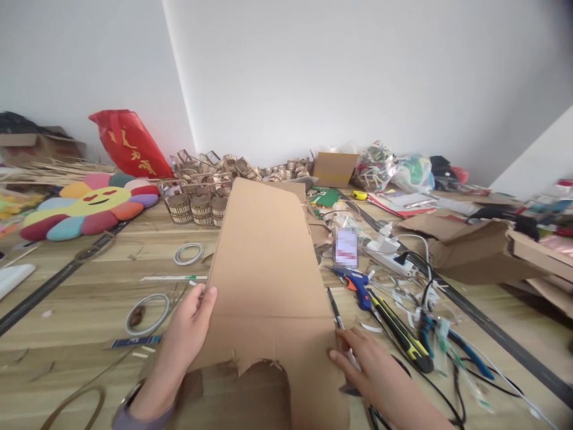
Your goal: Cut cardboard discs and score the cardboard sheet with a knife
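Cardboard sheet [268,257]: left hand [188,325] pinches edge; right hand [367,358] at opposite edge, grip unclear; even support should limit buckling.

Gold Chinese characters run slantwise down the front of the red bag [117,134] by the wall. The middle one looks like 力; the larger one above it and the one below are too slanted and soft to read surely. On the lit screen [346,247], any writing is lost in coarse blocks.
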